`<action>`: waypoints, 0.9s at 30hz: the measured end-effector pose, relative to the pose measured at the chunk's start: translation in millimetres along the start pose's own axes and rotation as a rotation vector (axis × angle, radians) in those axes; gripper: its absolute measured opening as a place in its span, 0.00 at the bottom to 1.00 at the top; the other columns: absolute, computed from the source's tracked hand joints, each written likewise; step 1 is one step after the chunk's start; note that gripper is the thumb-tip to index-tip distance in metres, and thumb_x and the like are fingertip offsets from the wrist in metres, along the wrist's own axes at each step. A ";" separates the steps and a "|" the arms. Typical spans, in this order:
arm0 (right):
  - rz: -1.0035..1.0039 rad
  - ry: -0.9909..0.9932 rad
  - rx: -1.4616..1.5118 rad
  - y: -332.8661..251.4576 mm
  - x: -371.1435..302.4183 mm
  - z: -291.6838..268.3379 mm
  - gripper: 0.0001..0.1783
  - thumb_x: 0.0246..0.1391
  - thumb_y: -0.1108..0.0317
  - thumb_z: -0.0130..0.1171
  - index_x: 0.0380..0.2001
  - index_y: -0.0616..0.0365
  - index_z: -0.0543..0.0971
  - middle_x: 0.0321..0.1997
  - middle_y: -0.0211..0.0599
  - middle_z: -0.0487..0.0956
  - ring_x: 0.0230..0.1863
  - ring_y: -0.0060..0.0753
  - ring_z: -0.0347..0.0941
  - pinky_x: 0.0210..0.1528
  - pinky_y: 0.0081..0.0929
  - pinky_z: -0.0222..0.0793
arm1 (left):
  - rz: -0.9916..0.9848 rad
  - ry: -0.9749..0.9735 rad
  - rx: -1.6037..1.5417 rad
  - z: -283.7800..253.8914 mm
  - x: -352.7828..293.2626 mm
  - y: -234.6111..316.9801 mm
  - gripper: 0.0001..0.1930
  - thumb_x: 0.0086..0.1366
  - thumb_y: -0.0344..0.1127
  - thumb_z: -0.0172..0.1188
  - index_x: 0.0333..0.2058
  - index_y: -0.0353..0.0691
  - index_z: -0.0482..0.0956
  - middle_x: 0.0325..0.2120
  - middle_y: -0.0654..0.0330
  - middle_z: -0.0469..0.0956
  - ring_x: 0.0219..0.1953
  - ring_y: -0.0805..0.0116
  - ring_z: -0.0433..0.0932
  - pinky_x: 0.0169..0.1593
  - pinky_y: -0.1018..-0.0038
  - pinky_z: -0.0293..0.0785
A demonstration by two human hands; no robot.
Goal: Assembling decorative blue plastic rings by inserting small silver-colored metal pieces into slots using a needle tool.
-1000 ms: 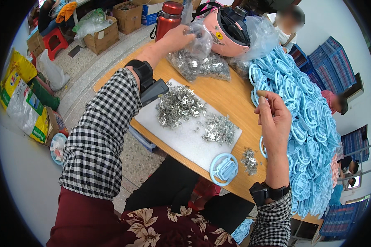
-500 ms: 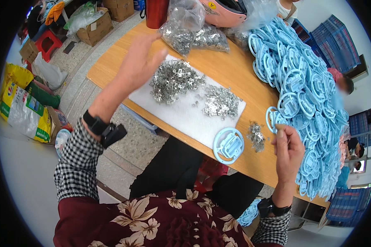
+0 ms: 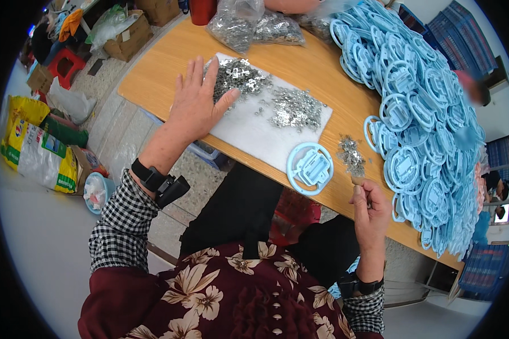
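My left hand [image 3: 199,101] hovers with fingers spread at the left edge of a white foam sheet [image 3: 249,133], beside a heap of small silver metal clips [image 3: 240,79]. A second pile of small metal pieces [image 3: 297,109] lies to its right on the sheet. One light-blue plastic ring-shaped part [image 3: 310,168] rests at the sheet's near right corner, overlapping the table edge. Just below a small scatter of metal bits [image 3: 352,156] on the bare wood, my right hand [image 3: 371,209] is closed, thumb against fingers. Whatever it pinches is too small to name.
A large mound of light-blue ring parts [image 3: 415,121] covers the right of the wooden table [image 3: 164,68]. Clear bags of metal pieces [image 3: 277,29] and a red cylinder [image 3: 202,11] stand at the far edge. Boxes, sacks and a red stool [image 3: 67,66] occupy the floor at left.
My left hand has shifted nearer, with its fingers spread over the sheet's left edge. My right hand has moved left and nearer, from beside the blue mound to below the loose metal bits.
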State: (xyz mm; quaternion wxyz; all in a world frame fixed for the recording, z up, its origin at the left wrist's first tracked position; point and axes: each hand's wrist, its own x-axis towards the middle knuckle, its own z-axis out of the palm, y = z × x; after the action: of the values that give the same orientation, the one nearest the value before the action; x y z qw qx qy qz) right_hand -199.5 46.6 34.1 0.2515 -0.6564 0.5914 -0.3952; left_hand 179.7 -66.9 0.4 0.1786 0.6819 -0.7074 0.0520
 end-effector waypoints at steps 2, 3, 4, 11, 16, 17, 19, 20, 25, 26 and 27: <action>0.019 0.022 -0.044 5.3 -8.1 -1.3 0.07 0.59 0.76 0.61 0.41 0.65 0.81 0.26 0.30 0.77 0.28 0.18 0.72 0.33 0.19 0.70 | 0.010 0.060 0.036 2.7 -0.5 9.0 0.39 0.73 0.56 0.49 0.71 0.33 0.52 0.69 0.36 0.54 0.74 0.44 0.49 0.73 0.51 0.44; -0.001 0.022 -0.082 6.1 -9.9 -1.1 0.07 0.58 0.76 0.62 0.40 0.64 0.80 0.26 0.33 0.77 0.28 0.19 0.73 0.34 0.20 0.71 | 0.071 0.166 -0.063 0.6 -2.0 14.2 0.38 0.71 0.56 0.52 0.68 0.33 0.57 0.68 0.36 0.57 0.72 0.43 0.52 0.72 0.49 0.48; -0.020 0.021 -0.120 6.6 -11.1 0.2 0.07 0.57 0.76 0.63 0.40 0.64 0.80 0.26 0.35 0.78 0.28 0.21 0.74 0.34 0.21 0.71 | 0.130 0.271 -0.163 -2.3 -3.8 19.6 0.37 0.70 0.55 0.55 0.66 0.32 0.62 0.66 0.37 0.60 0.70 0.41 0.56 0.70 0.47 0.52; 0.000 0.014 -0.063 5.2 -5.2 17.7 0.09 0.55 0.76 0.64 0.40 0.64 0.79 0.28 0.38 0.78 0.25 0.28 0.73 0.30 0.26 0.70 | 0.585 -0.078 -0.582 -28.9 -52.4 127.3 0.28 0.57 0.43 0.68 0.54 0.37 0.76 0.56 0.46 0.72 0.61 0.45 0.68 0.63 0.56 0.64; 0.039 0.010 -0.067 6.3 8.8 24.6 0.12 0.56 0.73 0.64 0.43 0.65 0.78 0.32 0.39 0.78 0.25 0.29 0.73 0.31 0.28 0.70 | 0.619 -0.070 -0.565 -5.8 -66.5 137.2 0.25 0.53 0.40 0.72 0.50 0.41 0.80 0.55 0.48 0.74 0.60 0.45 0.70 0.61 0.56 0.67; 0.038 0.011 -0.067 4.8 12.0 26.8 0.12 0.56 0.73 0.64 0.43 0.65 0.78 0.32 0.39 0.78 0.25 0.29 0.73 0.31 0.28 0.70 | 0.613 -0.029 -0.625 0.1 -67.1 133.8 0.21 0.54 0.37 0.72 0.47 0.41 0.81 0.52 0.48 0.75 0.58 0.46 0.72 0.59 0.57 0.70; 0.055 0.013 -0.038 2.3 18.1 31.6 0.13 0.56 0.73 0.64 0.43 0.66 0.78 0.31 0.40 0.78 0.26 0.29 0.73 0.31 0.28 0.70 | 0.604 0.015 -0.681 6.5 -68.4 131.0 0.18 0.54 0.35 0.71 0.44 0.41 0.81 0.50 0.49 0.76 0.56 0.46 0.74 0.58 0.58 0.72; 0.049 0.010 -0.035 5.1 20.5 34.5 0.13 0.56 0.73 0.64 0.43 0.66 0.78 0.31 0.40 0.78 0.26 0.29 0.73 0.31 0.28 0.70 | 0.570 0.027 -0.736 7.2 -69.8 131.9 0.15 0.54 0.32 0.70 0.42 0.41 0.82 0.50 0.49 0.76 0.55 0.47 0.75 0.56 0.59 0.74; 0.293 -0.146 0.166 7.3 31.1 42.6 0.14 0.63 0.67 0.60 0.48 0.64 0.78 0.27 0.31 0.78 0.24 0.21 0.71 0.27 0.22 0.67 | 0.444 0.018 -0.875 11.6 -73.8 128.7 0.13 0.55 0.27 0.70 0.41 0.39 0.84 0.50 0.49 0.77 0.53 0.49 0.79 0.54 0.60 0.78; 0.288 -0.156 0.163 6.4 32.6 41.2 0.14 0.63 0.67 0.60 0.48 0.64 0.78 0.27 0.31 0.78 0.24 0.21 0.71 0.27 0.22 0.67 | 0.431 0.020 -0.915 15.5 -74.8 128.4 0.12 0.55 0.28 0.70 0.40 0.39 0.84 0.50 0.49 0.77 0.53 0.49 0.78 0.54 0.61 0.78; 0.395 -0.220 0.376 6.1 34.6 38.7 0.15 0.65 0.65 0.59 0.49 0.63 0.77 0.27 0.28 0.77 0.22 0.17 0.69 0.24 0.18 0.64 | 0.418 0.023 -0.956 17.4 -75.5 127.4 0.11 0.55 0.28 0.70 0.39 0.39 0.85 0.50 0.49 0.77 0.53 0.49 0.78 0.54 0.61 0.78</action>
State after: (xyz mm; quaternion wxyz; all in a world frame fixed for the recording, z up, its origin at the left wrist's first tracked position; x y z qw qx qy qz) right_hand -171.9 6.5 15.1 0.5035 -0.5094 0.5932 -0.3676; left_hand 51.7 7.3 -18.6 0.4636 0.3678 -0.7712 -0.2345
